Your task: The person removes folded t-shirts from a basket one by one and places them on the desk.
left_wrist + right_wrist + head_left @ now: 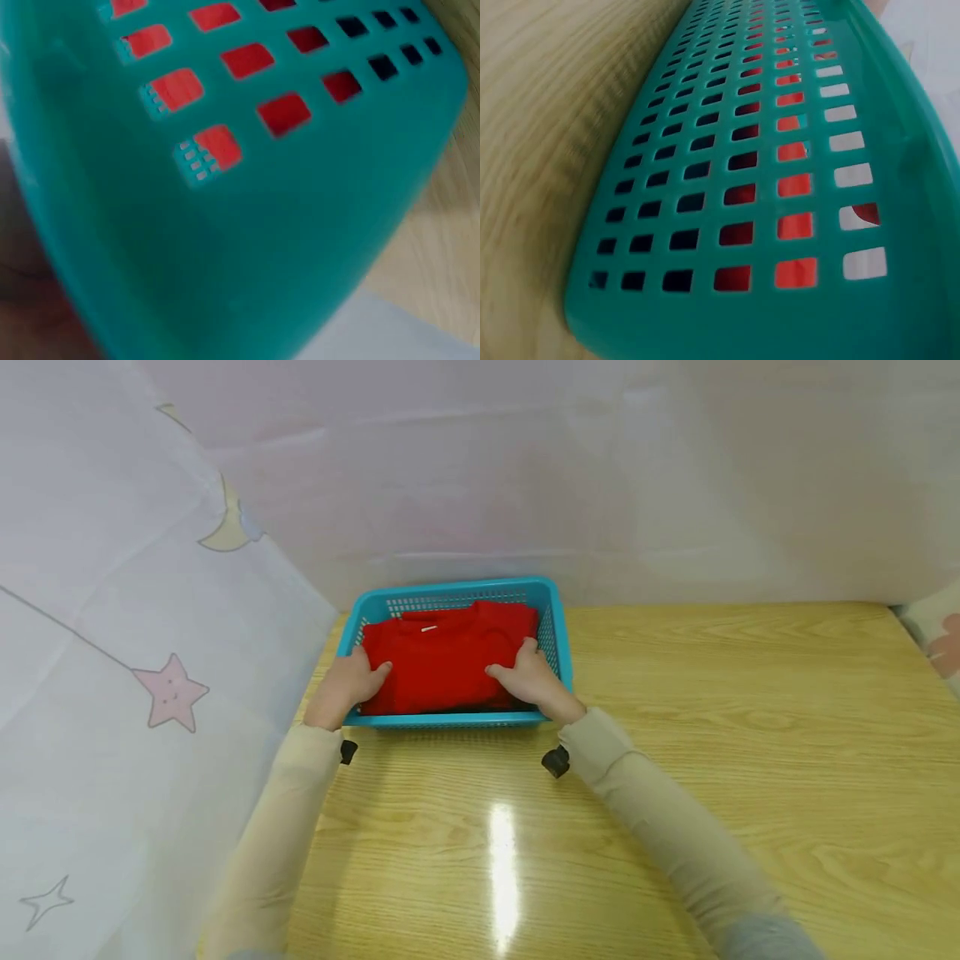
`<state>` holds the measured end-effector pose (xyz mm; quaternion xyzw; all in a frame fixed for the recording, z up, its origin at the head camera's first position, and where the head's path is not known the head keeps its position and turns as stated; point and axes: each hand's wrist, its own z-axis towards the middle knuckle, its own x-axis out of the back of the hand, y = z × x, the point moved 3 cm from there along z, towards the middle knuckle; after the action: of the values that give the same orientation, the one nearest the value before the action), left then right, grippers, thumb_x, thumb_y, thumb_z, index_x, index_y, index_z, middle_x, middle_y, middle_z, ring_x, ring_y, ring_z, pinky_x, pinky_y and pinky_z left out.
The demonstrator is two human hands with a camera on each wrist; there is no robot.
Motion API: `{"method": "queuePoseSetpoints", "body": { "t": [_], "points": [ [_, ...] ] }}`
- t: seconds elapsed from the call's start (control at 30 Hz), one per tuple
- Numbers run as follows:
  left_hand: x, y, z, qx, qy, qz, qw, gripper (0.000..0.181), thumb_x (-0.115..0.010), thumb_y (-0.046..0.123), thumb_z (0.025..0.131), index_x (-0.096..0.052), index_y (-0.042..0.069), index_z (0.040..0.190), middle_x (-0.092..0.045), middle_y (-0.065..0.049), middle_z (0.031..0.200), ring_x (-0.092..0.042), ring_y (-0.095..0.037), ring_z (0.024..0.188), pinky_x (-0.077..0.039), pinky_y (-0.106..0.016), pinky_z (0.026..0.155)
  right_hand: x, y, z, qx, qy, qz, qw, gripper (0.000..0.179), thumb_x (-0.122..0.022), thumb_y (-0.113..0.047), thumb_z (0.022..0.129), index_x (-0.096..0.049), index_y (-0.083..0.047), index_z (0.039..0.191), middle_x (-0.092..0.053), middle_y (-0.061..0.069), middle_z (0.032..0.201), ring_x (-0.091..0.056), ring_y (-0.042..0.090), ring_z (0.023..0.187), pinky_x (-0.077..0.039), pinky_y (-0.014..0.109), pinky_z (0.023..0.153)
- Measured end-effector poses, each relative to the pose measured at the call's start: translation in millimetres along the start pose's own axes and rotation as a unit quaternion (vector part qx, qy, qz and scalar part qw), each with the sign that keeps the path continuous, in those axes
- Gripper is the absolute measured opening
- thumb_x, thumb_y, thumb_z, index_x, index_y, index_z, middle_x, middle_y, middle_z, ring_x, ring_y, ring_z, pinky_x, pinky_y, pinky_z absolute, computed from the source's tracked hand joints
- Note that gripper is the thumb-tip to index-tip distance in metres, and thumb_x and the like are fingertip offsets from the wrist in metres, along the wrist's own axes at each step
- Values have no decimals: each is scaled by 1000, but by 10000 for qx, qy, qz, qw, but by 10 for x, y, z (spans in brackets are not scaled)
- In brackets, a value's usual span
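A folded red shirt [442, 664], its collar and small white label toward the back, lies in a blue plastic basket [450, 721]. At the basket's left end, my left hand [347, 687] reaches over the rim and grips the shirt's side, thumb on top. My right hand [534, 681] does likewise at the right end, thumb on the cloth. The other fingers of both hands are mostly hidden down beside the folded cloth. Red cloth shows through the holes of the basket wall [825, 315] in the right wrist view, and also through the basket wall [247, 225] in the left.
The basket stands on a wood-grain table [712, 735], close to the pale cloth backdrop [480, 502] behind it. A patterned cloth [112, 652] with stars and a moon hangs along the left side. Both forearms in beige sleeves extend over the table's front.
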<state>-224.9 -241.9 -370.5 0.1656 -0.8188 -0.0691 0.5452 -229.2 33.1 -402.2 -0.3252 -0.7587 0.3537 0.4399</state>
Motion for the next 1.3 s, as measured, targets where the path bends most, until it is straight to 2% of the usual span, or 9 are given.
{"method": "queuePoseSetpoints", "body": {
  "t": [0.1,0.3,0.5,0.63,0.73,0.97,1.07,1.17,1.3],
  "points": [
    [-37,-18,35,180,-163,-330,9992,81,-37,42,102,2,-9,151,-27,-31,152,-51,-40,119,-45,-49,102,-10,31,34,-349,-237,440,9981,99,-51,-42,96,20,-1,150,12,14,162,-2,33,150,-16,50,121],
    [-107,-63,71,269,-160,-789,9964,85,-39,46,100,6,-6,152,-18,-29,157,-45,-42,127,-46,-49,101,-22,42,56,-616,-608,864,9925,100,-51,-44,95,24,-6,150,24,6,160,11,29,150,-6,50,122],
    [-158,-73,76,123,-21,-1068,9942,85,-43,47,99,-1,-3,153,-15,-25,159,-26,-43,142,-29,-54,114,1,49,64,-671,-488,1022,9913,100,-51,-42,95,23,-7,151,18,6,162,7,30,150,-8,51,122],
    [-171,-107,91,85,134,-2034,9790,76,-49,40,99,-12,1,152,-20,-22,158,-30,-39,139,-33,-52,112,25,54,74,-444,-96,1228,9914,90,-54,-35,95,8,-6,154,2,11,163,-8,30,149,-16,49,121],
    [-158,-107,80,55,160,-3584,9334,69,-51,30,99,-14,3,152,-19,-19,157,-31,-37,138,-37,-51,110,50,52,79,-168,262,1639,9860,80,-56,-24,95,-3,-7,152,-13,16,159,-26,32,141,-27,46,117],
    [-156,-26,-5,190,-195,-6650,7463,63,-44,13,102,-10,8,154,-16,-9,160,-26,-27,144,-31,-45,116,92,34,51,117,614,2360,9697,88,-63,-12,91,1,-4,152,-17,17,155,-29,30,138,-32,42,115],
    [-180,26,-23,217,-383,-7188,6938,63,-45,9,101,-13,11,155,-18,-5,159,-28,-23,144,-29,-37,117,106,46,53,127,608,2423,9682,86,-66,-12,89,-7,-1,149,-25,16,151,-34,29,132,-32,39,114],
    [-192,19,27,292,-573,-7383,6714,57,-47,13,101,-22,16,151,-33,-1,147,-41,-18,128,-40,-30,108,107,56,60,158,470,2642,9632,66,-67,-8,87,-26,1,137,-44,13,132,-47,24,113,-44,33,100],
    [-198,-55,132,501,-809,-7051,7027,36,-46,32,101,-37,23,134,-45,5,119,-45,-12,101,-44,-27,77,81,58,83,-74,86,3074,9515,41,-63,-5,88,-38,-2,119,-51,5,109,-50,17,92,-47,27,84]
  ]
}}
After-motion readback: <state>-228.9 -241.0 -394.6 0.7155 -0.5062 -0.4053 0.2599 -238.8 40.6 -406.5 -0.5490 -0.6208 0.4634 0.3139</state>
